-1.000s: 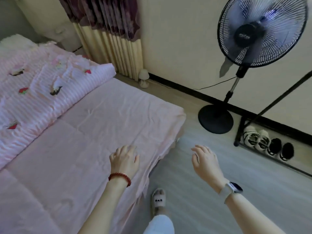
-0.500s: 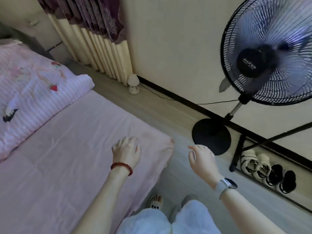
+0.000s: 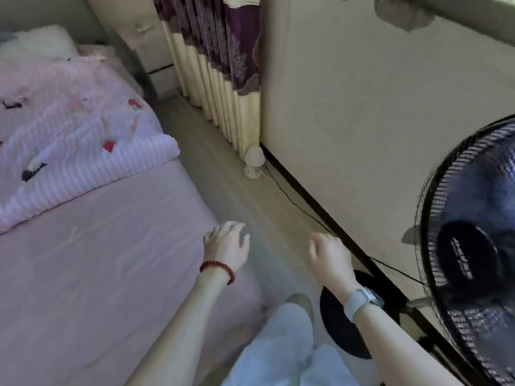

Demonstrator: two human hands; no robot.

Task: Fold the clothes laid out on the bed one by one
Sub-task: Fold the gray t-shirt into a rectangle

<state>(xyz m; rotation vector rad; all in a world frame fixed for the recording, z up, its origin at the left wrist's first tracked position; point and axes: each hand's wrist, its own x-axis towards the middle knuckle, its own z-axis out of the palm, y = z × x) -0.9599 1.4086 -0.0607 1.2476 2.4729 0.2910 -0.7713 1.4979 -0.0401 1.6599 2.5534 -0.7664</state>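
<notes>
The bed fills the left half of the view under a plain pink sheet. No loose clothes show on it. A pink striped quilt with small printed figures lies bunched at its far end. My left hand, with a red bead bracelet on the wrist, hovers over the bed's right edge, fingers loosely bent and holding nothing. My right hand, with a watch on the wrist, hangs over the floor beside the bed, fingers relaxed and empty.
A running standing fan is close on the right, its round base by my legs and a cable along the skirting. A small mushroom lamp stands on the floor by the curtain. A narrow floor strip runs between bed and wall.
The view has swung left and forward along the bed's side. The fan has slid to the right edge and the shoe rack has left the frame. Both hands stay empty.
</notes>
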